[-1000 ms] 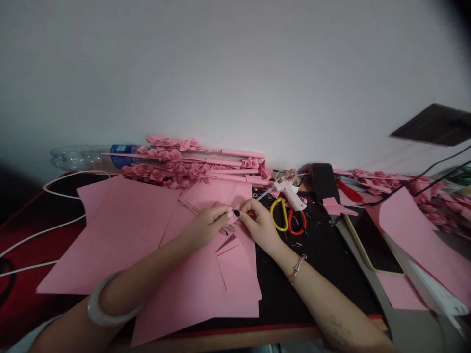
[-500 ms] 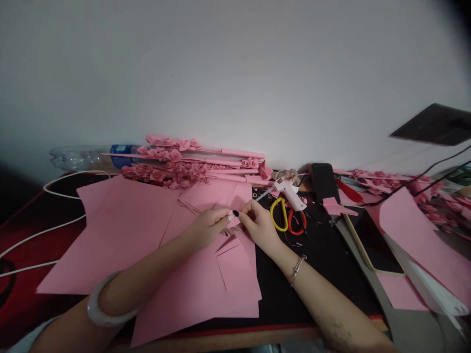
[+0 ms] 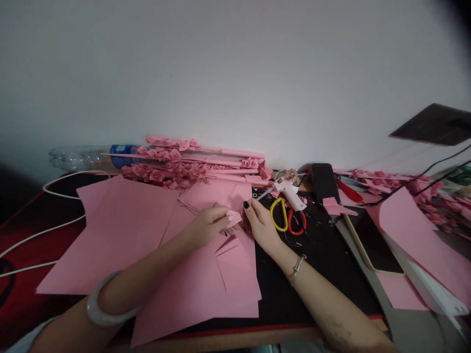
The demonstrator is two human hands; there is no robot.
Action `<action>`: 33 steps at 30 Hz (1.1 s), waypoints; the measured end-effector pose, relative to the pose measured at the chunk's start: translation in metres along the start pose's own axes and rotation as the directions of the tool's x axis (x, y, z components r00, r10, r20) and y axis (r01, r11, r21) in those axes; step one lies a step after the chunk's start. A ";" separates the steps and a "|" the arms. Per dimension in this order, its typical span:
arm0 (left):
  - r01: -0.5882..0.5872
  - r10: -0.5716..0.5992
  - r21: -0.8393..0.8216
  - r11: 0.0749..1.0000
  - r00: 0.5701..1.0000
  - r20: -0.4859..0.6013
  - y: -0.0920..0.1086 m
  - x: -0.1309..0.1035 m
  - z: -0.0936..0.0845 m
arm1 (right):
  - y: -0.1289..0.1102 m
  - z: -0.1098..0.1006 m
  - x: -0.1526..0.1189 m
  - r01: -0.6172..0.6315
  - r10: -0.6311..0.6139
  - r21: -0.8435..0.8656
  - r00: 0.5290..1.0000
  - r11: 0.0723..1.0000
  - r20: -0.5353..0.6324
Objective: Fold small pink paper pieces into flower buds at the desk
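A small folded piece of pink paper (image 3: 233, 219) is pinched between the thumb and fingers of my left hand (image 3: 208, 225), above the pink sheets. My right hand (image 3: 259, 223) is just right of the folded paper, its dark-nailed thumb raised off it. The right hand's other fingers curl near the paper's edge and are partly hidden. Beneath both hands lie large pink paper sheets (image 3: 191, 284). Another folded pink piece (image 3: 228, 246) rests on them just below my hands.
Yellow-and-red-handled scissors (image 3: 279, 215) and a white glue gun (image 3: 291, 193) lie right of my hands. Pink paper flowers (image 3: 176, 169) and a plastic bottle (image 3: 83, 158) line the wall. Phones (image 3: 375, 240), dark cables and more pink paper (image 3: 423, 235) are at the right.
My right thumb has lifted off the folded paper and shifted right and up. My left hand stays in place, with more of the paper showing.
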State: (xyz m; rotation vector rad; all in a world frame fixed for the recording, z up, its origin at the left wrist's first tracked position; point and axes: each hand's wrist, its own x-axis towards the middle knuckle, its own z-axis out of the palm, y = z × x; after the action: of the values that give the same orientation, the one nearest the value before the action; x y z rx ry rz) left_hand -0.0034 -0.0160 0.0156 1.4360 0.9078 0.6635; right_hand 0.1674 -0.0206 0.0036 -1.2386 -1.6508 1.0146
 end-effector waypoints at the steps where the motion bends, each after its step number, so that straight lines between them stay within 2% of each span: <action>1: 0.008 -0.008 -0.020 1.000 1.000 -0.005 0.001 0.000 0.000 | -0.001 -0.001 0.000 0.004 -0.004 0.000 1.000 1.000 0.019; 5: -0.017 0.016 -0.062 0.998 1.000 -0.011 0.001 0.000 -0.001 | -0.002 -0.002 0.000 0.044 -0.039 -0.045 0.992 0.998 0.116; 9: -0.027 0.027 -0.048 0.998 1.000 0.006 0.001 0.000 -0.002 | -0.003 -0.001 0.000 0.068 -0.059 -0.061 0.987 0.996 0.147; 25: -0.006 0.007 -0.016 1.000 1.000 0.006 0.005 0.001 0.001 | -0.008 0.000 0.000 0.135 -0.120 -0.085 0.979 0.987 0.167; 33: 0.002 -0.003 -0.016 1.000 1.000 -0.017 0.000 0.001 0.000 | -0.005 0.000 0.000 0.092 -0.080 -0.102 0.990 0.990 0.118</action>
State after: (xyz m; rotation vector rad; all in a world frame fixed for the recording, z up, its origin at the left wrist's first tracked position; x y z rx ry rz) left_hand -0.0029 -0.0147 0.0155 1.4170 0.9153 0.6802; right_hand 0.1655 -0.0218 0.0083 -1.1862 -1.8519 0.9688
